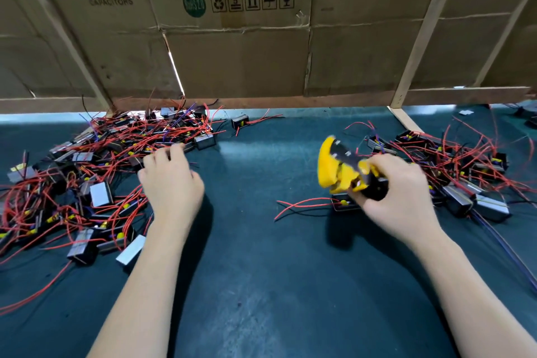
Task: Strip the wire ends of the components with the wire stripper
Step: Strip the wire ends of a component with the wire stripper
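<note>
I see two bare forearms reaching out over the dark green bench [261,285]. My right hand [398,197] is curled around the black grips of the yellow wire stripper [343,170], whose head points up and to the left of that hand; the tool is blurred, so I cannot tell how its cutting end stands. Just under this hand lies a single component [344,203], with red wires [302,203] trailing off to the left across the bench.

My left hand [171,180] is palm down with fingers spread loosely, holding nothing that I can make out; its fingertips [177,149] reach the near edge of the large heap of components [87,177], a tangle of small metal-faced blocks and red wires spreading to the left of and beyond that hand. Whether the fingers touch a piece I cannot tell.

To the right of and beyond my right hand sits a second heap of components [453,166], also thick with red wires, plus some purple leads running toward the near right.

Farther back, beyond both hands, stand a wooden frame [418,38] and flattened cardboard boxes [241,61] printed "AiSHi CAPACITORS".
</note>
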